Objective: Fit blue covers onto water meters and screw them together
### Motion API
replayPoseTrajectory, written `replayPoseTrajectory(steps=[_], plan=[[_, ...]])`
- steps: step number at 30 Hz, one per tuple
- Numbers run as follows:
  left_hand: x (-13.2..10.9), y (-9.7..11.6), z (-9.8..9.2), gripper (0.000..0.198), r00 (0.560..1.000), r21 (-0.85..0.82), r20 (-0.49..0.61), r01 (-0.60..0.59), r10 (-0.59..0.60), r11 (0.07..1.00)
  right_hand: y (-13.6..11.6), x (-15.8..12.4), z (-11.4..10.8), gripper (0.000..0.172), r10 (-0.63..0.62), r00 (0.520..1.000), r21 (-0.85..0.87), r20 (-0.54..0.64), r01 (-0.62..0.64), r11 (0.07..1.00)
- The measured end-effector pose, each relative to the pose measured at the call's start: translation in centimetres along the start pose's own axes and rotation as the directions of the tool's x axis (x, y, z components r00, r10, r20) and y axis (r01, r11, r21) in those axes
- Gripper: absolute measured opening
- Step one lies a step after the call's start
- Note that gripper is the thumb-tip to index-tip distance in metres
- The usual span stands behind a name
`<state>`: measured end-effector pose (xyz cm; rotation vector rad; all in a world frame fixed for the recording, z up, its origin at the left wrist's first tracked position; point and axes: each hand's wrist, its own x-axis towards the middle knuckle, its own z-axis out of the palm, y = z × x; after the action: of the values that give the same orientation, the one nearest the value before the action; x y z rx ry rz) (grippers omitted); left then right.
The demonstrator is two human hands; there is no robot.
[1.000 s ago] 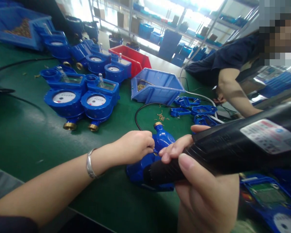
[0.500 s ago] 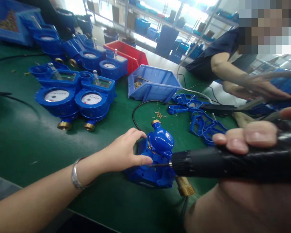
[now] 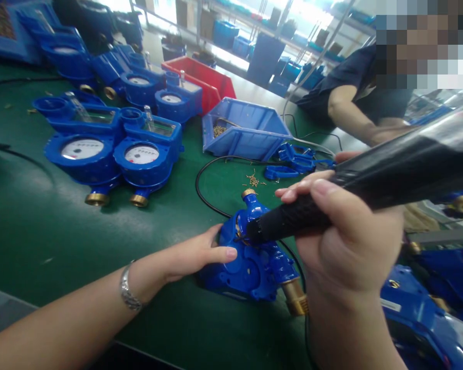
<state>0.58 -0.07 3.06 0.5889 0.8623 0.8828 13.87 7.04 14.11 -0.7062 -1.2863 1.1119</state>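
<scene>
A blue water meter [image 3: 235,275] with brass pipe ends lies with its underside up on the green bench. My left hand [image 3: 204,252] grips its left side, the thumb on top and the other fingers mostly hidden behind the casing. In my right hand [image 3: 343,231] is a black electric screwdriver [image 3: 401,164], slanting down to the left. Its nose covers part of the meter just right of my left thumb; whether the bit sits on a screw I cannot tell. Loose brass screws [image 3: 252,180] lie on the bench beyond the meter.
Several upright blue meters [image 3: 83,151] stand at the left. Behind are a light-blue bin [image 3: 247,139] with screws and a red bin [image 3: 200,77]. A black cable [image 3: 200,180] curves behind the held meter. More meters [image 3: 420,313] lie right. A co-worker's arm [image 3: 351,110] is opposite.
My right hand has swung the screwdriver from nearly level to a steeper slant, its nose moving left and up over the meter. My left hand stays on the meter. The view has shifted slightly.
</scene>
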Motion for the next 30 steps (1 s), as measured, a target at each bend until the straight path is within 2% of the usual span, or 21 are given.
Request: replayPoseTrajectory(steps=[4, 7, 12, 24, 30], plan=[[0.2, -0.7, 0.6, 0.091, 0.998, -0.037, -0.038, -0.047, 0.045, 0.998, 0.7, 0.1, -0.2, 0.034, 0.245, 0.965, 0.006, 0.098, -0.247, 0.969], [0.2, -1.2, 1.0, 0.094, 0.991, -0.049, -0.106, -0.082, 0.076, 0.995, 0.9, -0.1, -0.6, 0.035, 0.331, 0.934, 0.019, 0.135, -0.336, 0.942], [0.2, -1.6, 1.4, 0.092, 0.984, -0.021, -0.155, -0.087, 0.083, 0.996, 1.2, -0.6, -0.9, 0.038, 0.338, 0.933, 0.037, 0.122, -0.345, 0.938], [0.2, -1.8, 1.2, 0.084, 0.988, -0.022, -0.121, -0.099, 0.095, 0.995, 1.5, -1.0, -0.6, 0.038, 0.340, 0.928, 0.013, 0.150, -0.346, 0.938], [-0.1, -1.5, 1.1, 0.085, 0.987, 0.054, -0.138, -0.080, 0.087, 0.995, 1.4, -1.1, -0.6, 0.043, 0.337, 0.937, -0.019, 0.086, -0.337, 0.941]])
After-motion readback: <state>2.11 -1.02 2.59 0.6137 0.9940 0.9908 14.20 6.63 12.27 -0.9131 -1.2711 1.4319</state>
